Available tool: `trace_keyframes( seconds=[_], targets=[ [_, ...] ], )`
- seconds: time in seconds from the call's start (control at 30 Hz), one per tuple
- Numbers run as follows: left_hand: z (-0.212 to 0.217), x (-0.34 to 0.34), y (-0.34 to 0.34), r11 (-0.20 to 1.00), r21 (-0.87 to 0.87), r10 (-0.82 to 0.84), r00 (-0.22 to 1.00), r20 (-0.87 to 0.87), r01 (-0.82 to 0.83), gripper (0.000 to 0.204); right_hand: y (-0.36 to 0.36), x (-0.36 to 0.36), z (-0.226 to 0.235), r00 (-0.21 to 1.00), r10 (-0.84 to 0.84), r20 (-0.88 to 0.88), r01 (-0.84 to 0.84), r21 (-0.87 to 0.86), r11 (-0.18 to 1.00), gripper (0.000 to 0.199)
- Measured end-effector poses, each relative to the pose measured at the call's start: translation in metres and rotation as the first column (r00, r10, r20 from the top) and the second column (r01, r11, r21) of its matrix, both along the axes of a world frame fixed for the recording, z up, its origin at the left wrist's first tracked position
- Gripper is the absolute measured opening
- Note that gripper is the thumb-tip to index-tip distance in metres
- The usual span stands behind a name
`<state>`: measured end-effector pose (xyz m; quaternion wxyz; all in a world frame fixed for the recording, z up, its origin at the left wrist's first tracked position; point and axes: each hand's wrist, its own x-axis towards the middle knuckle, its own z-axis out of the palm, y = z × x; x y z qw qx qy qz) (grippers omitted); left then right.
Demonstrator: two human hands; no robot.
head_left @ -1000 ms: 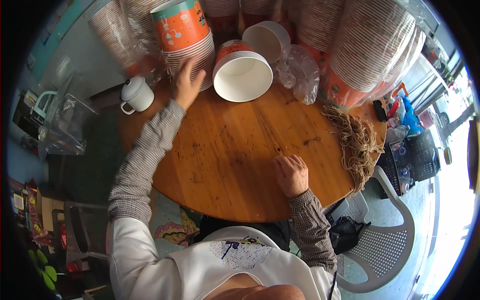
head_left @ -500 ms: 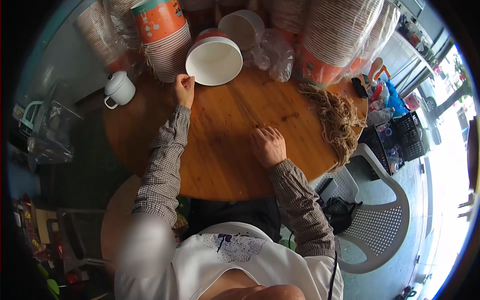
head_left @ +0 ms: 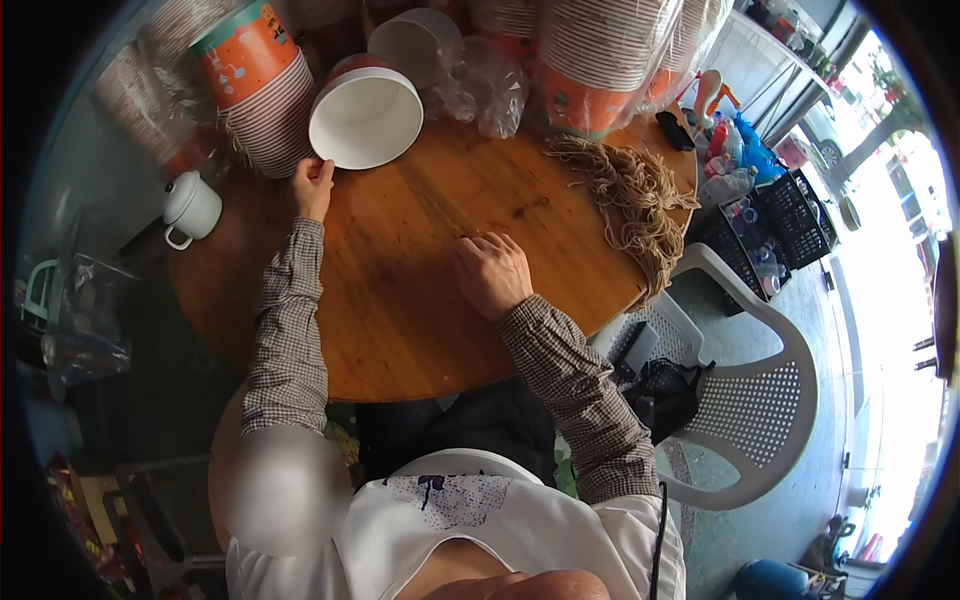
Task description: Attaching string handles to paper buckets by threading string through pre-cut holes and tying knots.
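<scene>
My left hand (head_left: 313, 190) is at the far left of the round wooden table (head_left: 400, 330), fingers pinched together. Its fingertips are just beside the lower rim of a paper tub (head_left: 366, 120) that lies on its side, white inside facing me. Whether they touch the rim or hold something thin, I cannot tell. My right hand (head_left: 493, 274) rests mid-table with its fingers curled down onto the wood; anything beneath them is hidden. A loose bundle of tan twine (head_left: 635, 205) lies right of it. Left of the tub stands a tilted stack of orange printed tubs (head_left: 262, 100).
More tub stacks in clear plastic (head_left: 595, 70) line the far edge, beside crumpled plastic bags (head_left: 490, 90). A white lidded enamel mug (head_left: 192, 207) stands at the left. On the right are a plastic armchair (head_left: 745, 400) with a black bag and black crates (head_left: 775, 240) of bottles.
The view has swung, so the whole scene sits further left. Against the table, both hands stay in nearly the same places, with the left still pinched by the tub's rim.
</scene>
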<state>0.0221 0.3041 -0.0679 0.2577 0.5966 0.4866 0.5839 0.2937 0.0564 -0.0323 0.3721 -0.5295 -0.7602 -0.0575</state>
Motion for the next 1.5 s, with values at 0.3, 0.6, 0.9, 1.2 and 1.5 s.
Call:
trace_keyframes(
  seconds=[0.3,0.6,0.9,1.2,1.5],
  targets=[
    [0.019,0.002,-0.027,0.98,-0.196,0.029,0.999,0.035,-0.022,0.032,0.025,0.142,0.028,0.862,-0.507,0.003,0.503,-0.128,0.855,0.013],
    [0.027,0.037,-0.074,0.963,-0.134,-0.24,0.971,-0.017,0.235,0.023,0.08,0.174,0.001,0.888,-0.418,0.191,0.449,-0.169,0.877,0.013],
    [0.056,0.089,-0.137,0.75,-0.345,-0.493,0.825,0.276,0.564,0.049,0.108,0.011,0.049,0.98,0.153,-0.126,-0.163,-0.076,0.984,0.008],
    [0.057,0.077,-0.124,0.796,-0.429,-0.393,0.903,0.171,0.428,0.052,0.107,-0.037,0.042,0.94,0.222,-0.258,-0.276,-0.194,0.941,0.007],
    [0.04,0.081,-0.12,0.96,-0.163,-0.262,0.935,-0.24,0.228,0.028,0.084,-0.007,0.039,0.996,0.054,-0.068,-0.077,-0.399,0.914,0.016]
  ],
)
